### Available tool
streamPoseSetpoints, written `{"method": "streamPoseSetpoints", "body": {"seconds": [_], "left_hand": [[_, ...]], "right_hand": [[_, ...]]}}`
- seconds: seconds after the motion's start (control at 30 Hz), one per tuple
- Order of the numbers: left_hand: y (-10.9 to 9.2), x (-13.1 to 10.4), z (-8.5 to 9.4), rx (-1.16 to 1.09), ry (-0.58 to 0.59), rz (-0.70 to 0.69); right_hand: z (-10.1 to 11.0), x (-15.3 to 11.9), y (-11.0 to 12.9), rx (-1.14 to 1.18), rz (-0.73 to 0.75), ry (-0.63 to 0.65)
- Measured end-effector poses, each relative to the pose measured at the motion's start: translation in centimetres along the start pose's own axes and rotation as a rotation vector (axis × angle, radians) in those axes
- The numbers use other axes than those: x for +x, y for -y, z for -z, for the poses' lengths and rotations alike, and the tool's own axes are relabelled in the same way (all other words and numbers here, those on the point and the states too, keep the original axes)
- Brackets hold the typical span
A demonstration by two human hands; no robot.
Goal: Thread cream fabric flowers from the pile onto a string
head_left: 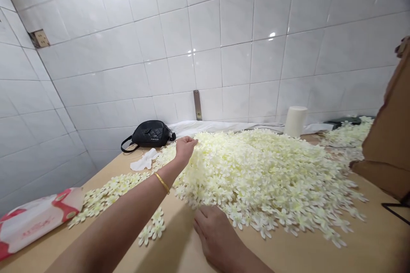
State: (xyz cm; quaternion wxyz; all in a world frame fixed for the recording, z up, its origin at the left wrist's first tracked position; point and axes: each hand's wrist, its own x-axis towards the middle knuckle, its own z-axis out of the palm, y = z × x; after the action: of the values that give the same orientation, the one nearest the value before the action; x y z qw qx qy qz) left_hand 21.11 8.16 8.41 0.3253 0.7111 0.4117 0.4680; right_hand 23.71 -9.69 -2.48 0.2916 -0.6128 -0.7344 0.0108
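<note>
A big heap of pale yellow-white artificial flowers (262,175) covers the middle of the table. My left hand (186,150), with a gold bangle (162,182) on its wrist, is raised over the heap's left side. Its thumb and fingers are pinched together; what they hold is too small to make out. Slightly blurred flowers hang or lie just below that pinch. At the heap's front edge, low over the table, is my right hand (218,233). Its fingers are curled closed against the nearest blossoms, and the fingertips are hidden.
Loose flowers (112,190) lie on the left of the table (173,247), beside a red and white packet (41,222). Behind them are a white tissue (144,160) and a black bag (150,133). A white cone-shaped spool (295,121) stands behind the heap. Cardboard (389,136) rises at right.
</note>
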Motion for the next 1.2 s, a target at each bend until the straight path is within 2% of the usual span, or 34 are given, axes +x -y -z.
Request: {"method": "streamPoseSetpoints", "body": {"seconds": [0.17,0.33,0.47,0.57,0.63,0.7,0.83,0.97,1.07,1.17,1.2], "left_hand": [[1.0,0.6,-2.3,0.131,-0.009,-0.065],[0.5,-0.3,-3.1,0.297,0.029,-0.25],[-0.5,-1.8,-4.1,0.375,0.137,-0.435],[-0.5,-2.5,-4.8,0.456,0.237,-0.569],[-0.1,-2.7,-5.1,0.635,0.276,-0.643],[0.4,-2.5,-5.2,0.775,0.309,-0.65],[0.4,-1.9,-5.3,0.821,0.337,-0.64],[-1.1,-2.3,-4.8,0.731,0.267,-0.709],[-2.1,-4.9,-3.1,0.602,0.232,-0.787],[-2.0,-8.2,-1.4,0.525,0.329,-0.928],[-1.7,-9.0,-0.9,0.53,0.352,-0.95]], "right_hand": [[0.5,0.2,0.1,-0.06,0.035,0.015],[1.1,0.4,0.2,-0.123,0.055,0.009],[1.2,0.6,0.3,-0.164,0.076,0.009],[1.3,0.9,0.1,-0.184,0.101,0.03],[1.3,0.9,0.0,-0.202,0.113,0.031],[1.3,0.9,0.0,-0.217,0.12,0.022],[1.4,1.0,-0.2,-0.236,0.102,0.012],[1.7,1.2,-0.4,-0.207,0.097,0.05],[1.7,0.6,0.1,-0.148,0.058,0.095],[1.3,0.1,-0.1,-0.089,0.097,0.088],[1.0,0.1,-0.4,-0.087,0.071,0.039]]}}
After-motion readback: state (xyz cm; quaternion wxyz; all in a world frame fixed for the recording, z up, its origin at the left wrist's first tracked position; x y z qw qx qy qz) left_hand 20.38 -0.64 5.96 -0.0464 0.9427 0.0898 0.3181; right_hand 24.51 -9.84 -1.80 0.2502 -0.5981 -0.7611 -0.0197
